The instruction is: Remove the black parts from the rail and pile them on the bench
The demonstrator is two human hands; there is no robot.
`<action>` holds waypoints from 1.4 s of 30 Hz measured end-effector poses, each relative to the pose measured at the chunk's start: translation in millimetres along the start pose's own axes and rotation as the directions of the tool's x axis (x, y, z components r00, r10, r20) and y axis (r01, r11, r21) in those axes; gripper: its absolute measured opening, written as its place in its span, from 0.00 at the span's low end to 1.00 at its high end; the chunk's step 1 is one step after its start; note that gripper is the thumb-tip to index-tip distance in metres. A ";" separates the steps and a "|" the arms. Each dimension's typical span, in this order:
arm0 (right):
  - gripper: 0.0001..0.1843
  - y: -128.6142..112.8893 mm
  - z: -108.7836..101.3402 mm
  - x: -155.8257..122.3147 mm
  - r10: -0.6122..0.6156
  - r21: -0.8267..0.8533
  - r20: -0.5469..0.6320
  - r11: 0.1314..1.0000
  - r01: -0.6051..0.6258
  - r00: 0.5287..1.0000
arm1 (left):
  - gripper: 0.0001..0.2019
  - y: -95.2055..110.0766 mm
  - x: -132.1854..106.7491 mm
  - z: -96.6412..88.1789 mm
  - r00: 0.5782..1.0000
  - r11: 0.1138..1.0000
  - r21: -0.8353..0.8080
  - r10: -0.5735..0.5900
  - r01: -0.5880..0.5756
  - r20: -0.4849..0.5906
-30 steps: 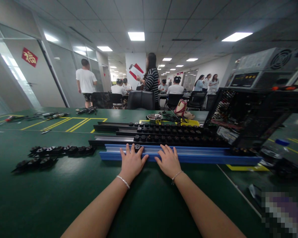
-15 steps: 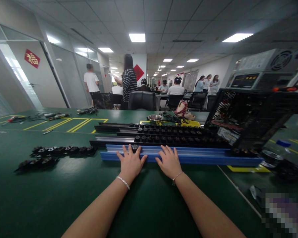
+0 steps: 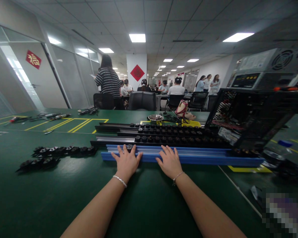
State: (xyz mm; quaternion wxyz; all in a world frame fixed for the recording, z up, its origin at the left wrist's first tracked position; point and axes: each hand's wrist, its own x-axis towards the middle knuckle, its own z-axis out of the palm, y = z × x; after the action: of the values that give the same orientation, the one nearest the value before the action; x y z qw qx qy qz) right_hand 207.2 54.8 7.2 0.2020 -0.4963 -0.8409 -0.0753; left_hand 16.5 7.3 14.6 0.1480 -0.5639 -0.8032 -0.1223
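My left hand (image 3: pixel 126 161) lies flat with fingers spread on a long blue rail (image 3: pixel 203 156) that runs across the green table (image 3: pixel 64 198). Its fingertips touch a small black part (image 3: pixel 129 146) sitting in the rail. My right hand (image 3: pixel 169 161) rests flat on the same rail a little to the right, fingers stretched out, holding nothing. Behind the blue rail lie black rails (image 3: pixel 164 135) filled with several black parts. Each wrist wears a thin bracelet.
Two rows of loose black parts (image 3: pixel 57 152) lie at the left. An open black computer case (image 3: pixel 250 115) stands at the right under a grey power supply (image 3: pixel 265 67). A metal bowl (image 3: pixel 155 117) sits behind. A person in a striped top (image 3: pixel 108 81) and seated people are beyond.
My left hand has slid left along the blue rail, the black part moving with its fingertips. The right hand stays put. The person in the striped top has walked left.
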 end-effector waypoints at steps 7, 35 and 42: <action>0.17 0.8 0.4 -0.1 -0.003 0.003 -0.008 1.000 0.003 1.000 | 0.30 -7.4 2.6 1.9 1.000 1.000 -0.021 -0.013 0.013 -0.001; 0.16 2.1 -0.5 0.0 -0.015 -0.005 -0.015 1.000 0.015 1.000 | 0.34 -19.9 9.9 -2.7 0.990 0.997 -0.001 -0.080 0.081 0.115; 0.16 2.2 0.0 -0.1 -0.010 0.001 -0.012 1.000 0.010 1.000 | 0.33 -22.6 11.5 -3.5 0.987 0.994 -0.023 -0.101 0.105 0.123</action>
State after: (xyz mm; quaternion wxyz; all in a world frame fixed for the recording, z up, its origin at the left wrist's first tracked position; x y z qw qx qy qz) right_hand 209.1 55.7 7.0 0.2069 -0.4915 -0.8423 -0.0786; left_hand -8.1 8.5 21.5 0.0842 -0.5302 -0.8369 -0.1070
